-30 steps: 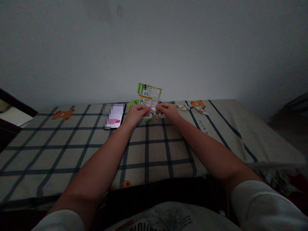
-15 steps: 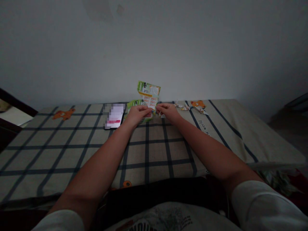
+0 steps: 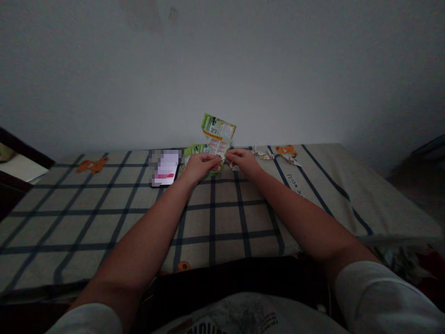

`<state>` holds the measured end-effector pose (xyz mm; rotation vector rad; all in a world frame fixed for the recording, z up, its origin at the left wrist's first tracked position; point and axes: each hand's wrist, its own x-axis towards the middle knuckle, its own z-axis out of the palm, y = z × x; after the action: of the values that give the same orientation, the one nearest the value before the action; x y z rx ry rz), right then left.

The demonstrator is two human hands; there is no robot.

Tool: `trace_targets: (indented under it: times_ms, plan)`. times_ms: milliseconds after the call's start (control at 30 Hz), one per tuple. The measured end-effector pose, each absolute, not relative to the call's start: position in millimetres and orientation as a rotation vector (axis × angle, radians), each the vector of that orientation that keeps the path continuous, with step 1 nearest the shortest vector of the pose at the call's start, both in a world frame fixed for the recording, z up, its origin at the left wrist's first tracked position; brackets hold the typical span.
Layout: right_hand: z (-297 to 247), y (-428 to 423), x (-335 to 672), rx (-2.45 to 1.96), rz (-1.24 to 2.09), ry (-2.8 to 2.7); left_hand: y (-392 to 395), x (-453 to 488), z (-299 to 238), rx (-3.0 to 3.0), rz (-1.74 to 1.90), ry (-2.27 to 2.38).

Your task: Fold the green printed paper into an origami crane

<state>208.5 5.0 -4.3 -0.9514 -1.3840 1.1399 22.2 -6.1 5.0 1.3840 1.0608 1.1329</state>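
A green and white printed sheet of paper point(image 3: 219, 127) with creases stands up beyond my hands, its upper part tilted in front of the wall. My left hand point(image 3: 200, 164) pinches its lower part between thumb and fingers. Close by on the right, my right hand point(image 3: 241, 159) is closed in a pinch at the paper's right edge, fingertips almost meeting those of the left. What lies right between the fingertips is small and hard to make out. More green printed paper point(image 3: 196, 149) shows behind my left hand.
A phone point(image 3: 167, 168) with a lit screen lies left of my left hand. Crumpled paper scraps point(image 3: 274, 155) lie to the right of my right hand. The checked tablecloth point(image 3: 114, 208) carries bear prints, and a grey wall point(image 3: 222, 69) rises behind the table.
The upper part of the printed paper has shifted slightly right and up and tilted more. My left hand has turned a little; my right hand stays nearly in place.
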Motion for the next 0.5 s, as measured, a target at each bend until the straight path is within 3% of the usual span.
trace_targets:
  times_ms: [500]
  plan:
    - [-1.0, -1.2, 206.0, -0.955, 1.14, -1.364, -17.0, 24.1, 18.4, 1.529, 1.096, 1.11]
